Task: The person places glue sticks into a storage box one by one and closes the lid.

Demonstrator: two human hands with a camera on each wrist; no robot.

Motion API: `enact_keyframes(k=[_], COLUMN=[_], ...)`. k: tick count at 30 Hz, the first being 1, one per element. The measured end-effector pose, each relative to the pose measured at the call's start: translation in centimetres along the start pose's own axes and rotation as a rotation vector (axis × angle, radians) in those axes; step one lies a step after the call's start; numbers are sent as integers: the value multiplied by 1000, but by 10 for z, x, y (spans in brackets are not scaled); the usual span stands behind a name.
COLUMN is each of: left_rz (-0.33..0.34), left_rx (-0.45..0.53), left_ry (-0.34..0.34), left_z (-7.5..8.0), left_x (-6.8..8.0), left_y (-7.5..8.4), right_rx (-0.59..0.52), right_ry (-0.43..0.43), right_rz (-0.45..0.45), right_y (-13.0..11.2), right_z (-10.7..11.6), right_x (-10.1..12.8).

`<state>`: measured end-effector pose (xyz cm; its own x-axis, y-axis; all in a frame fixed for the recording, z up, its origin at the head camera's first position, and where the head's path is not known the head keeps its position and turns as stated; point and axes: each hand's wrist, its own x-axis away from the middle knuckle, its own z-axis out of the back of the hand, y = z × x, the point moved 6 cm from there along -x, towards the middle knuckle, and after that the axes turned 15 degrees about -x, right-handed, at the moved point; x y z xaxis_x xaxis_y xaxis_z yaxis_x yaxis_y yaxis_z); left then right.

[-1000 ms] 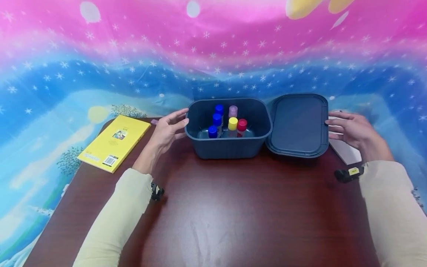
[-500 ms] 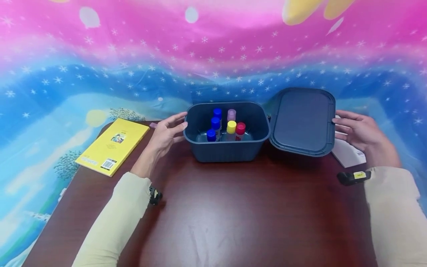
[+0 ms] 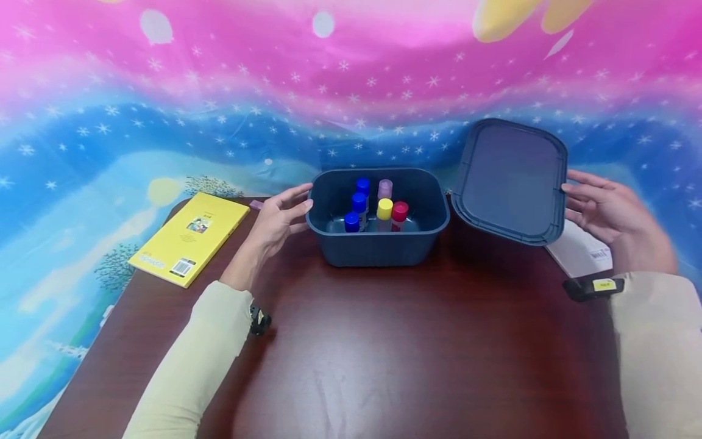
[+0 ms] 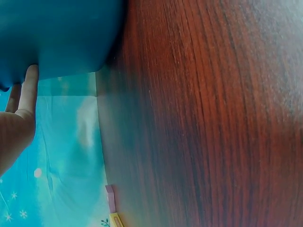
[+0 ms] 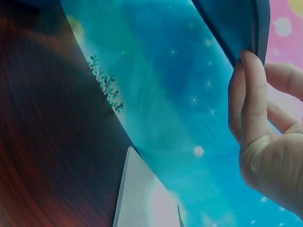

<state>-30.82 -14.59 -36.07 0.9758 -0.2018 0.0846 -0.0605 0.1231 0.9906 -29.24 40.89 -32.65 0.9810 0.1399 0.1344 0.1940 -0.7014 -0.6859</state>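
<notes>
A dark blue-grey storage bin (image 3: 384,250) stands on the table, its top uncovered. My left hand (image 3: 276,222) is at its left end, thumb and fingers reaching the outer wall near the rim; straight digits touch that wall in the left wrist view. My right hand (image 3: 609,210) pinches the edge of the matching lid (image 3: 512,180), thumb on one face and fingers behind. The lid hangs tilted in the air, right of the bin. Inside the bin, small tubes stand upright: several with blue caps (image 3: 359,201), one with a yellow cap (image 3: 384,209), one red (image 3: 400,211), one pale purple (image 3: 385,188).
A yellow book (image 3: 189,239) lies at the table's left edge, with a small purple item (image 3: 256,205) near it. A white flat book or box (image 3: 580,249) lies under the right hand. A patterned cloth (image 3: 351,91) hangs close behind the table (image 3: 384,353).
My right hand has lifted the lid up and to the right, away from the bin, and tilted it further. The left hand and the bin have stayed in place.
</notes>
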Motion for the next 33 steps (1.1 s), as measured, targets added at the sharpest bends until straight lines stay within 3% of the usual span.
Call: enact_keyframes(k=[10,17,28,33], left_rz=[2,-3,7,-7], left_rx=[10,11,13,-33], left_ry=[-4,-2,-16,-11], left_z=[-1,1,0,4], left_x=[-1,-1,-2,-2], left_y=[0,-1,-1,1], right_rx=[-14,39,18,13], right_ry=[-9,-25,-3,4], right_rz=[-1,24,65,94], right_y=[16,31,50,60], right_z=[-35,-64,-88,-95], right_x=[-5,-13,-14,-12])
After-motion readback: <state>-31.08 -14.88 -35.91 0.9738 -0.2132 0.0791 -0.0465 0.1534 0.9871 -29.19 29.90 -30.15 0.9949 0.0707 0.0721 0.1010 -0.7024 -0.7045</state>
